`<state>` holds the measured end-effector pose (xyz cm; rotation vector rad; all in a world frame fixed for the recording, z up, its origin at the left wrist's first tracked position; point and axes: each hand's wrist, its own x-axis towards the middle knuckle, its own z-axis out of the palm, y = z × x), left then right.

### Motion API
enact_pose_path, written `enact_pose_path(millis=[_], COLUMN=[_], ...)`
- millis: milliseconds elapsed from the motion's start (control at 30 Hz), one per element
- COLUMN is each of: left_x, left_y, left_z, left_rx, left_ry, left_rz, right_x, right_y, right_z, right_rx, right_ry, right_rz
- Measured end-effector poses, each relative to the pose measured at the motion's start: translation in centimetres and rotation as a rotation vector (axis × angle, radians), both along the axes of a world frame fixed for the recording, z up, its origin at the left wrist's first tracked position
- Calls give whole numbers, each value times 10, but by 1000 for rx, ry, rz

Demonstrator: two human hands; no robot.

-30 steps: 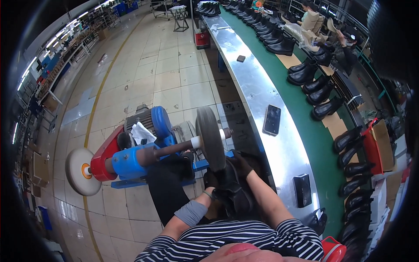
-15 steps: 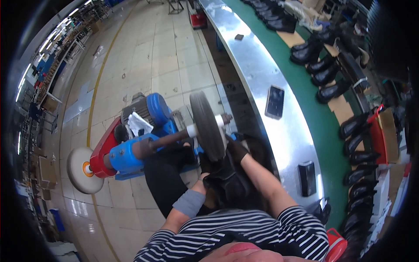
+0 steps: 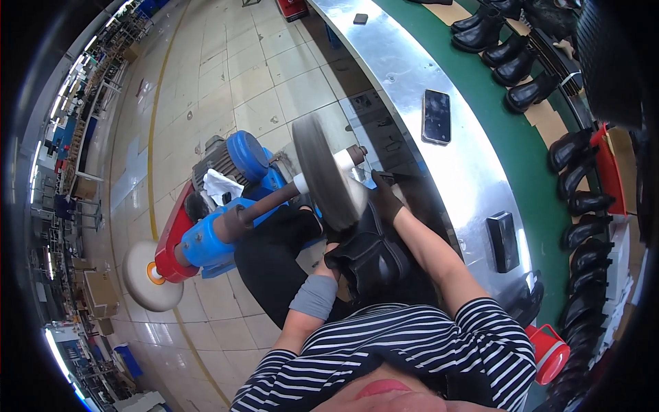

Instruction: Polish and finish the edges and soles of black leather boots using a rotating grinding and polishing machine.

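Note:
A black leather ankle boot [image 3: 374, 264] lies tilted in front of me, its shaft toward my body and its toe end against the lower edge of a spinning grey buffing wheel [image 3: 321, 172]. My right hand [image 3: 386, 200], in a dark glove, is closed on the boot's forward part from the right side. On the other side my left hand [image 3: 333, 235], also in dark cloth, grips the boot. Wheel and boot hide most of its fingers. A grey sleeve band [image 3: 312, 296] covers my left forearm.
The wheel's shaft runs left through a blue and red machine [image 3: 206, 240] to a pale second wheel [image 3: 147, 275]. On the right, a metal bench edge [image 3: 473, 199] carries a phone [image 3: 436, 117] and a black block [image 3: 503, 242]. Black boots [image 3: 515, 65] line the green belt [image 3: 439, 58].
The view has shifted and tilted a little. The boot has turned between my hands, so its side and shaft opening show more plainly; both hands keep hold of it.

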<state>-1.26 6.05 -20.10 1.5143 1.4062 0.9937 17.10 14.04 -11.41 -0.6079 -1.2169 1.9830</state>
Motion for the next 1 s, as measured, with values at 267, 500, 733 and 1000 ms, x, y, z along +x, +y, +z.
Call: enact_pose_path(millis=[267, 500, 733, 1000], left_x=[-17, 36, 39, 33], left_y=[-12, -19, -6, 2], left_z=[21, 73, 5, 53], left_rx=[-182, -653, -955, -263], left_ry=[-719, -1446, -1213, 133], left_rz=[144, 13, 163, -130], right_x=[-51, 10, 101, 72], right_y=[-5, -56, -157, -194], right_z=[17, 2, 167, 121], right_rx=[-755, 425, -13, -254], right_ry=[359, -526, -367, -465], right_rz=[11, -246, 265, -258])
